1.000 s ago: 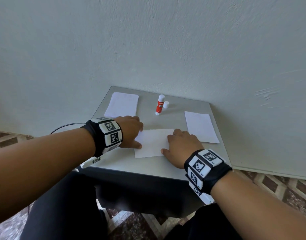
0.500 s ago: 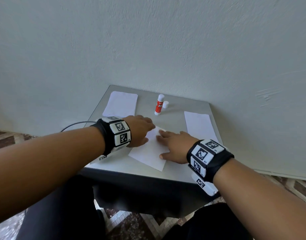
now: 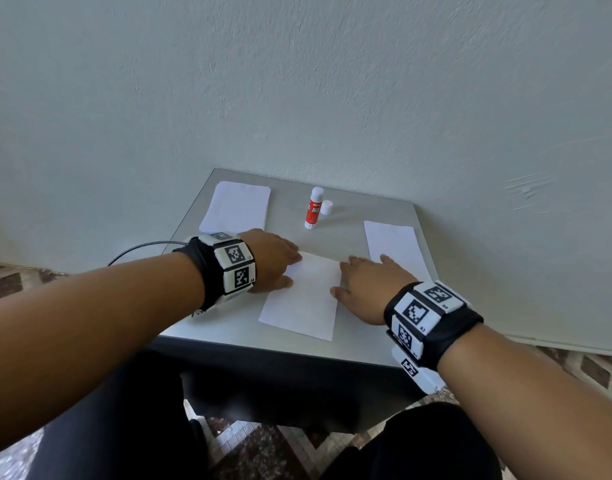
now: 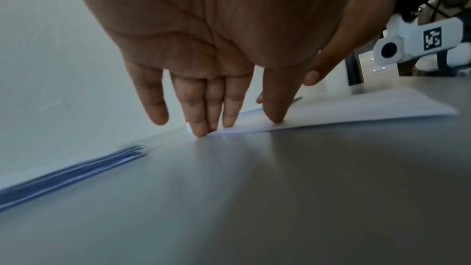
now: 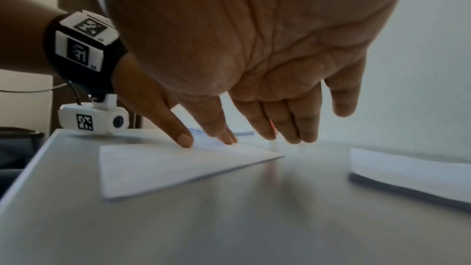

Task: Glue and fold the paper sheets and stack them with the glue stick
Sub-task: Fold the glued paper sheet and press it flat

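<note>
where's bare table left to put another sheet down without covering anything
Bare patches: the near left corner of the table, below the left hand; the near right corner beside the middle sheet; a small strip between the glue stick and that sheet. Crowded: the far left holds the paper stack, the right edge the right-hand pile and right hand.

**The colours we see**

We see a grey table (image 3: 360, 233) by a pale green-grey wall (image 3: 297, 81). The sheet in the middle (image 3: 304, 299) is white. So are the stack of paper at the back left (image 3: 237, 206) and the sheet on the right (image 3: 391, 240). The glue stick (image 3: 315, 209) is red and white, and its cap (image 3: 326, 207) is white. Our wrist bands (image 3: 432, 320) are black with white squares that have black blocky marks. The floor (image 3: 6, 282) has brown and cream diamond shapes.
</note>
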